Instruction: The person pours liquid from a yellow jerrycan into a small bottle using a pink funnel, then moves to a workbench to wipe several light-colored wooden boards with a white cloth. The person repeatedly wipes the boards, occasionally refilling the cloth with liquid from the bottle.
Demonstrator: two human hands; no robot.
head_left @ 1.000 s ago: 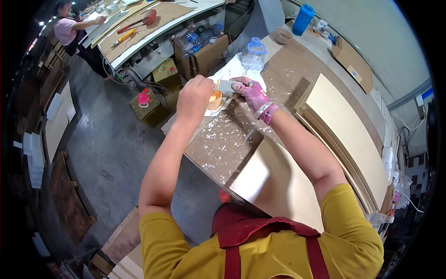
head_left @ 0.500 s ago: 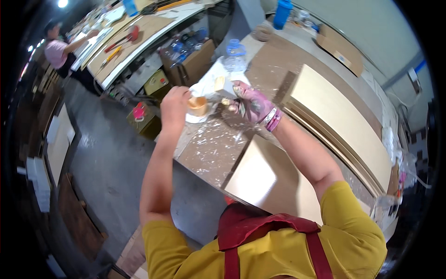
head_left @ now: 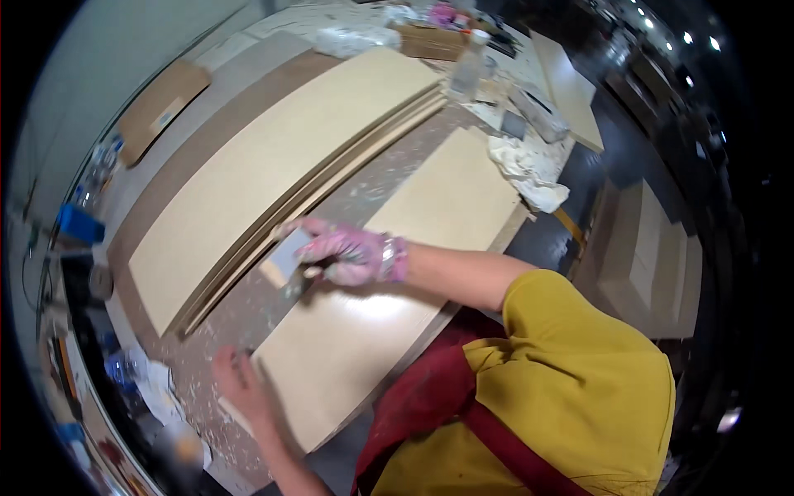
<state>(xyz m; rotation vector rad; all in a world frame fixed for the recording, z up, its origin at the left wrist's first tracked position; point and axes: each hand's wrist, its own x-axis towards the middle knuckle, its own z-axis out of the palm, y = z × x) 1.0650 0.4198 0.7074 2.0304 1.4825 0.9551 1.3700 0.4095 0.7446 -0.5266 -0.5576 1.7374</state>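
My right hand (head_left: 351,256), in a purple glove stained with pale smears, closes round a small grey block (head_left: 291,253) with a pale beige face. It hovers over a long cream board (head_left: 364,326) that lies on the worktable. My bare left hand (head_left: 240,384), a little blurred, is beside that board's left end. Its fingers are stretched out, and nothing shows in them. Near the lower left, a smeared orange cup (head_left: 188,448) stands by a white cloth (head_left: 161,388).
A stack of long cream boards (head_left: 281,157) lies beyond the one before me. At the table's right end are a crumpled white cloth (head_left: 529,172), a clear bottle (head_left: 467,70) and a grey square (head_left: 513,124). A cardboard piece (head_left: 165,107) stands by the wall.
My view has swung right, from the cup to the boards. My right hand has brought the grey block over the near board. My left hand has moved from the cup to the board's left end.
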